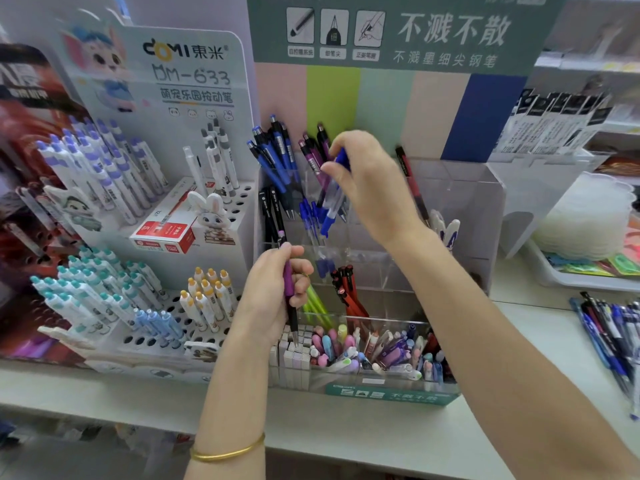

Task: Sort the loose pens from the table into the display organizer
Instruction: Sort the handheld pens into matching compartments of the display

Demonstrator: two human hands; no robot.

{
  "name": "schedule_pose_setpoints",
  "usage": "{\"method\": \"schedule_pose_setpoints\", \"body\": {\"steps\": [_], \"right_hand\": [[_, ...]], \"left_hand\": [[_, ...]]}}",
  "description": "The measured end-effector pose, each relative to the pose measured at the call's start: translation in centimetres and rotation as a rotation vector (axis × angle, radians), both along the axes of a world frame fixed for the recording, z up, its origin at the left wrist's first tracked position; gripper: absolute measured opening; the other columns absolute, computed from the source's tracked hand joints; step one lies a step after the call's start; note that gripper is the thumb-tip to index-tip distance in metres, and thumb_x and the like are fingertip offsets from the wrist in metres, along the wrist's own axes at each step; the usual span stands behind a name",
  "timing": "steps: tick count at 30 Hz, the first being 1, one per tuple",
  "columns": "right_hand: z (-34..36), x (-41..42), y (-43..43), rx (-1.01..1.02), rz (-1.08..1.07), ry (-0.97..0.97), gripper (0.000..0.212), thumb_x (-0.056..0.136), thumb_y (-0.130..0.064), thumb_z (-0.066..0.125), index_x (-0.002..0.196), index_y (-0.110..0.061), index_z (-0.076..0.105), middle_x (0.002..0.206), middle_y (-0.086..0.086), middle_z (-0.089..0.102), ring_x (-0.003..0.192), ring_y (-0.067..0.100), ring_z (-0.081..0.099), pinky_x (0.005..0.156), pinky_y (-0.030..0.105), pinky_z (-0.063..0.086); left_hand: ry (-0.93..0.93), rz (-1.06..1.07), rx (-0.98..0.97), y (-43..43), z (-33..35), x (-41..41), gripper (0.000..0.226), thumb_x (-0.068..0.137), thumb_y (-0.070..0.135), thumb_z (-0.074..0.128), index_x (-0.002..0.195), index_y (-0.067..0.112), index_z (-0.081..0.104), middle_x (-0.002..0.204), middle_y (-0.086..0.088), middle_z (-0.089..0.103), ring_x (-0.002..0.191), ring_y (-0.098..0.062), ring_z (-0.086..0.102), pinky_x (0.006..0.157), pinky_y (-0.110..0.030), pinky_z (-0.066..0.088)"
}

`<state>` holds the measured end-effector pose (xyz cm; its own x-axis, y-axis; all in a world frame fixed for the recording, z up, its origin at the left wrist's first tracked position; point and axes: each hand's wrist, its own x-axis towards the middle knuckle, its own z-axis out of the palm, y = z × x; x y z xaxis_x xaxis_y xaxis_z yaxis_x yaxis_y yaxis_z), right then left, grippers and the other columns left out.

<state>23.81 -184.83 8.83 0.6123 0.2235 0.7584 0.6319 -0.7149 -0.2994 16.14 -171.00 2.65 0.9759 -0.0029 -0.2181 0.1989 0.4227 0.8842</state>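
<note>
While right hand [369, 188] pinches blue pen [332, 206] above blue-pen slot of organizer [459, 209], left hand [273, 294] grips purple pen [288, 278]; loose pens [609, 336] lie on table [381, 439]. Risk: blue pen snags slotted pens [306, 213], lands in wrong compartment.

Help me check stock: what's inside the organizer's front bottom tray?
Pale rectangular blocks stand at its left end; a jumble of pastel pens fills the rest. Lower layers are covered by those on top.
</note>
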Motion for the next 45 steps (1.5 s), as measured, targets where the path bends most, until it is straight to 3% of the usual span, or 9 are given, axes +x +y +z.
{"method": "schedule_pose_setpoints", "body": {"steps": [3, 12, 17, 26, 31, 35, 39, 42, 45], "right_hand": [[-1.4, 0.4, 0.5, -0.103, 0.038, 0.016, 0.016, 0.089, -0.011, 0.063, 0.096, 0.001, 0.057, 0.087, 0.013, 0.058, 0.074, 0.024, 0.056, 0.066, 0.035, 0.049], [-3.9, 0.4, 3.0, -0.210, -0.171, 0.058, 0.028, 0.085, -0.023, 0.070, 0.094, 0.000, 0.056, 0.069, 0.014, 0.059, 0.048, 0.030, 0.057, 0.038, 0.032, 0.045], [-2.9, -0.2, 2.7, -0.424, -0.278, 0.310, 0.031, 0.098, -0.034, 0.050, 0.113, -0.007, 0.052, 0.107, 0.012, 0.053, 0.081, 0.032, 0.062, 0.061, 0.034, 0.046], [-2.2, -1.7, 1.1, 0.063, -0.012, 0.474, 0.043, 0.088, -0.010, 0.066, 0.122, -0.010, 0.039, 0.084, 0.006, 0.056, 0.068, 0.014, 0.053, 0.063, 0.030, 0.047], [-4.5, -1.6, 1.7, 0.021, -0.067, 0.347, 0.039, 0.087, -0.010, 0.067, 0.124, -0.006, 0.052, 0.112, 0.009, 0.055, 0.094, 0.020, 0.058, 0.082, 0.026, 0.047], [-4.9, -1.9, 1.9, 0.060, -0.014, 0.358, 0.057, 0.088, -0.006, 0.065, 0.140, -0.007, 0.041, 0.121, 0.009, 0.056, 0.106, 0.018, 0.056, 0.092, 0.020, 0.042], [-5.6, -2.3, 2.2, 0.044, -0.012, 0.303, 0.031, 0.086, -0.008, 0.067, 0.113, -0.004, 0.054, 0.094, 0.006, 0.060, 0.082, 0.016, 0.056, 0.075, 0.037, 0.052], [-5.9, -2.4, 2.1, -0.036, -0.044, 0.278, 0.028, 0.086, -0.010, 0.067, 0.111, -0.003, 0.057, 0.099, 0.008, 0.058, 0.085, 0.020, 0.056, 0.072, 0.030, 0.047], [-4.6, -2.8, 1.7, 0.167, -0.042, 0.271, 0.019, 0.091, -0.013, 0.062, 0.109, -0.007, 0.062, 0.091, -0.004, 0.056, 0.081, 0.010, 0.052, 0.073, 0.024, 0.045]], "left_hand": [[0.006, -0.006, -0.089, 0.1, 0.1, -0.1, 0.021, 0.100, 0.010, 0.029, 0.091, 0.007, 0.047, 0.058, -0.003, 0.055, 0.043, -0.010, 0.041, 0.036, -0.019, 0.029], [-0.062, -0.011, -0.006, 0.3, 0.6, -0.2, 0.024, 0.100, 0.004, 0.037, 0.105, 0.005, 0.061, 0.069, 0.001, 0.049, 0.058, -0.009, 0.045, 0.048, -0.020, 0.039], [-0.086, -0.040, 0.042, 0.6, 0.7, 0.0, 0.027, 0.102, 0.006, 0.037, 0.112, 0.011, 0.062, 0.078, 0.001, 0.052, 0.064, -0.006, 0.050, 0.055, -0.020, 0.044], [-0.119, 0.007, 0.020, 0.9, 0.7, 0.4, 0.026, 0.101, 0.002, 0.039, 0.112, 0.009, 0.062, 0.077, 0.001, 0.058, 0.063, -0.005, 0.055, 0.056, -0.018, 0.049], [-0.110, 0.042, -0.007, 0.7, 0.7, 0.8, 0.025, 0.101, 0.002, 0.039, 0.110, 0.010, 0.062, 0.076, 0.001, 0.058, 0.062, -0.005, 0.055, 0.054, -0.018, 0.049], [-0.120, 0.049, 0.001, 0.8, 0.5, 0.9, 0.025, 0.101, 0.002, 0.040, 0.111, 0.010, 0.061, 0.079, 0.000, 0.059, 0.063, -0.005, 0.056, 0.055, -0.018, 0.049], [-0.120, 0.074, 0.007, 0.5, 0.5, 0.9, 0.023, 0.100, 0.002, 0.044, 0.120, 0.005, 0.055, 0.087, -0.005, 0.063, 0.066, -0.007, 0.061, 0.057, -0.019, 0.052], [-0.126, 0.083, -0.002, 0.4, 0.8, 0.9, 0.018, 0.099, 0.002, 0.046, 0.115, 0.005, 0.054, 0.086, -0.005, 0.066, 0.065, -0.007, 0.063, 0.058, -0.019, 0.053], [-0.155, 0.091, 0.011, 0.4, 1.1, 1.1, 0.015, 0.099, 0.002, 0.047, 0.109, 0.008, 0.055, 0.087, -0.005, 0.066, 0.067, -0.008, 0.064, 0.060, -0.020, 0.054]]}}
